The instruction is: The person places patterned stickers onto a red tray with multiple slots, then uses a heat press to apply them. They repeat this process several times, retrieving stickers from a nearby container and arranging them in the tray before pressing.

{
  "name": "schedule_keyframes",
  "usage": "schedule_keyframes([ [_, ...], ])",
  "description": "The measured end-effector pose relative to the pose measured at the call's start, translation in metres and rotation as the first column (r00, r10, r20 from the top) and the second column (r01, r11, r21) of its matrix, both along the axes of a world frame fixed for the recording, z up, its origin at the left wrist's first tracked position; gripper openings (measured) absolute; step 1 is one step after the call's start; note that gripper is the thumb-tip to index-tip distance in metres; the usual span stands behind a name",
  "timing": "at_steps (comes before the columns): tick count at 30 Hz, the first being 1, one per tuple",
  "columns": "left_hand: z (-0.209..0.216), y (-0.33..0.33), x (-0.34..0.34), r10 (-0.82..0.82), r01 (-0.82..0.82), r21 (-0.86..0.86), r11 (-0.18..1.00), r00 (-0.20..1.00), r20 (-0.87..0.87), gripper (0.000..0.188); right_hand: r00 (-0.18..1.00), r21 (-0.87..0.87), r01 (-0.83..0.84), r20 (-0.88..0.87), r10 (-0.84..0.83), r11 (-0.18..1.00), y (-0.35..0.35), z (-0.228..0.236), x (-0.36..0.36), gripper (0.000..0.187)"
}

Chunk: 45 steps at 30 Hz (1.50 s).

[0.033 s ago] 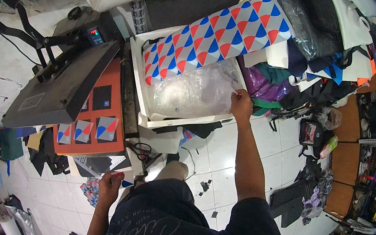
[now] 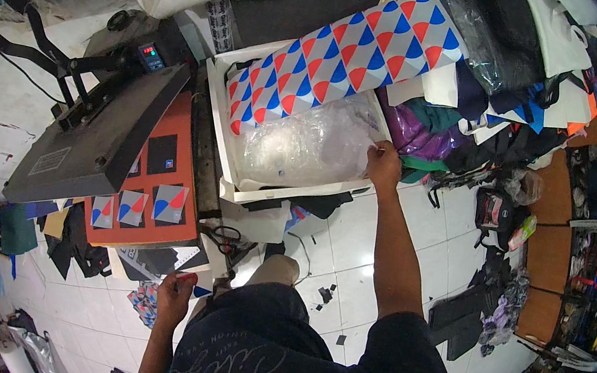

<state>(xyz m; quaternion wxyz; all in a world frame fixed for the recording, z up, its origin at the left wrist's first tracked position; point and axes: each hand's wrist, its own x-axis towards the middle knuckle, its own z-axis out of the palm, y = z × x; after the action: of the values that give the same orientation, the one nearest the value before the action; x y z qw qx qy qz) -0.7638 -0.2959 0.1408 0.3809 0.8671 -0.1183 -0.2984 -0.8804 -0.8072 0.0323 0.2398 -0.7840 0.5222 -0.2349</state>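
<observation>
My left hand (image 2: 175,298) is closed on a small patterned piece (image 2: 201,292), showing red at the fingertips and blue beside them. It is below the orange pad (image 2: 104,236) of a heat press (image 2: 92,144), whose dark upper plate is raised. On the pad lie dark squares (image 2: 162,154) and several grey, red and blue patterned cut pieces (image 2: 169,203). My right hand (image 2: 385,167) is closed at the right rim of a white tray (image 2: 226,185), fingertips pinched; what they grip is hidden. Clear plastic (image 2: 304,149) lies in the tray, partly under a long patterned sheet (image 2: 349,51).
Black-handled scissors (image 2: 223,237) lie beside the press. Piled fabric and purple bags (image 2: 429,138) crowd the tray's right side. On the tiled floor are dark scraps (image 2: 326,295), black sheets (image 2: 458,318) and a black bag (image 2: 496,216); shelves (image 2: 548,247) line the right.
</observation>
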Motion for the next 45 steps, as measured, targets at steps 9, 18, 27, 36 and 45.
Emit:
schedule_keyframes([
  [9,-0.002,0.007,-0.004,0.008,-0.007,-0.008,1.000,0.999,0.046,0.018,0.745,0.287,-0.058,0.649,-0.150,0.956,-0.027,0.006,-0.037,0.024],
  [18,0.006,-0.045,-0.002,0.041,-0.112,-0.310,0.944,0.973,-0.227,0.015,0.359,0.486,-0.541,0.871,-0.335,0.686,0.040,0.121,-0.045,0.013],
  [27,0.031,-0.126,0.022,-0.156,-0.012,-0.493,0.870,0.941,-0.299,0.027,0.522,0.227,-0.710,0.805,0.283,0.667,0.125,0.187,-0.011,0.013],
  [36,0.041,-0.134,0.044,-0.237,0.072,-0.663,0.745,0.958,-0.162,0.027,0.388,-0.224,-0.846,0.362,0.848,0.483,0.189,0.177,0.018,0.023],
  [45,0.069,-0.126,0.046,-0.071,-0.082,-0.568,0.819,0.968,-0.242,0.017,0.415,-0.267,-0.824,0.317,0.853,0.500,0.205,0.161,0.030,0.019],
])
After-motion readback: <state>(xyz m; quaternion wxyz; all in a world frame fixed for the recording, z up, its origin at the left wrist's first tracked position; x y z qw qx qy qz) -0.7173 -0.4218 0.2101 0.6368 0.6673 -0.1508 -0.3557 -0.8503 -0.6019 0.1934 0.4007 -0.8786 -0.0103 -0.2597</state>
